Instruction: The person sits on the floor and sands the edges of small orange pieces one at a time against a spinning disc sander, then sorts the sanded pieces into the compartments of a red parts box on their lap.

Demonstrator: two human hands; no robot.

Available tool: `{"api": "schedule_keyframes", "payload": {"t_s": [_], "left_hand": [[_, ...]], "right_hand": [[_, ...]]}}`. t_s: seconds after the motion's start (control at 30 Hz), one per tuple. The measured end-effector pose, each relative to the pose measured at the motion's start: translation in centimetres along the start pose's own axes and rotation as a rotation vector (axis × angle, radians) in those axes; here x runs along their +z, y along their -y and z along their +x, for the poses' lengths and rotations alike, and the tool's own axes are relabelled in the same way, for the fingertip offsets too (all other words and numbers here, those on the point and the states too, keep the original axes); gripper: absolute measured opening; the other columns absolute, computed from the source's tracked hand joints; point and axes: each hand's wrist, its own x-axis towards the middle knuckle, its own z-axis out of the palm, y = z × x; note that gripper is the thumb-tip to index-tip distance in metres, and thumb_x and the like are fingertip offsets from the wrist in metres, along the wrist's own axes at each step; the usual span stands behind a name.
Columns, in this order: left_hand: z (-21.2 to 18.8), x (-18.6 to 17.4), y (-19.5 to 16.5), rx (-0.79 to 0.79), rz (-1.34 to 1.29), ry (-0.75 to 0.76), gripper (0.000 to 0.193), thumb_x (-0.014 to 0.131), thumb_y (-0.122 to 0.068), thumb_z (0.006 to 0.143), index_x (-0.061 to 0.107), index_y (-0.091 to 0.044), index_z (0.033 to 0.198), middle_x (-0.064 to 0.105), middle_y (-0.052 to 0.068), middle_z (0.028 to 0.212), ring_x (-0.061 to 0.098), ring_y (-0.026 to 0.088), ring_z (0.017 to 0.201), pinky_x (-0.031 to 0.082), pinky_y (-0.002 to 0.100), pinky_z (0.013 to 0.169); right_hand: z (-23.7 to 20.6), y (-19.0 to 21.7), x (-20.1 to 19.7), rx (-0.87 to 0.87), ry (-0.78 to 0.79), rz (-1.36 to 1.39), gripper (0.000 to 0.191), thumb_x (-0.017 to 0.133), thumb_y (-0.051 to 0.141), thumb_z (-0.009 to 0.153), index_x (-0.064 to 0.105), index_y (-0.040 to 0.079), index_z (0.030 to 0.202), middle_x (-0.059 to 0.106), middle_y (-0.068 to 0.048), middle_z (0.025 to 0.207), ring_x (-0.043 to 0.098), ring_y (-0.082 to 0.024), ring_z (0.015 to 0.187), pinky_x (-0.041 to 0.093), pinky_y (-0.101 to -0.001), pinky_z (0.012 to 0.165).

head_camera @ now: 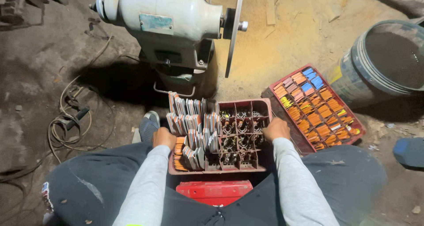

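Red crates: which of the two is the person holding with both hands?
The near crate between the knees, with left hand and right hand on its sides. The other crate, full of orange pieces, lies untouched to the right.

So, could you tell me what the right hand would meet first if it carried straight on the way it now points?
Probably the second red plastic crate of orange and blue pieces: the right hand on the near red divided crate points up-left toward that corner, though depth is unclear.

Red compartmented crate (264,106), half-filled, level, between knees
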Motion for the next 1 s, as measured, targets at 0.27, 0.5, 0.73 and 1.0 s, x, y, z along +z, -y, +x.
{"api": "schedule_keyframes", "payload": {"t_s": [0.27, 0.5, 0.73, 1.0], "left_hand": [[0.5, 0.5, 1.8, 0.101, 0.028, 0.146, 0.032, 0.075, -0.023, 0.082, 0.074, 0.001, 0.104, 0.069, 0.031, 0.112, 0.066, 0.045, 0.110, 0.053, 0.049, 0.096], [-1.7, 0.9, 5.7, 0.414, 0.310, 0.193, 0.024, 0.066, -0.024, 0.098, 0.062, -0.008, 0.116, 0.067, 0.021, 0.117, 0.067, 0.043, 0.104, 0.055, 0.051, 0.089], [-3.1, 2.0, 7.6, 0.690, 0.185, 0.082, 0.066, 0.081, -0.007, 0.071, 0.056, -0.008, 0.132, 0.055, 0.013, 0.135, 0.057, 0.033, 0.120, 0.050, 0.042, 0.098], [-2.5, 1.0, 6.0, 0.633, 0.270, 0.196, 0.082, 0.088, -0.009, 0.067, 0.051, -0.009, 0.139, 0.053, 0.005, 0.137, 0.053, 0.029, 0.122, 0.045, 0.041, 0.104]], "right_hand": [[0.7, -0.5, 1.3, 0.036, 0.025, 0.017, 0.043, 0.074, 0.025, 0.078, 0.074, 0.002, 0.115, 0.068, -0.030, 0.122, 0.066, -0.045, 0.116, 0.051, -0.0490, 0.101], [-0.3, -1.4, 1.2, -0.203, -0.116, -0.003, 0.043, 0.066, 0.034, 0.090, 0.075, -0.002, 0.112, 0.071, -0.031, 0.116, 0.067, -0.045, 0.111, 0.051, -0.0510, 0.099], [-2.7, -0.9, 2.7, -0.445, 0.154, 0.017, 0.046, 0.065, 0.039, 0.092, 0.072, 0.000, 0.117, 0.072, -0.029, 0.107, 0.069, -0.044, 0.106, 0.053, -0.0474, 0.096], [-3.3, -1.4, 4.3, -0.683, 0.299, -0.100, 0.042, 0.065, 0.036, 0.089, 0.070, 0.002, 0.112, 0.071, -0.027, 0.107, 0.066, -0.045, 0.106, 0.052, -0.0490, 0.093]]}}
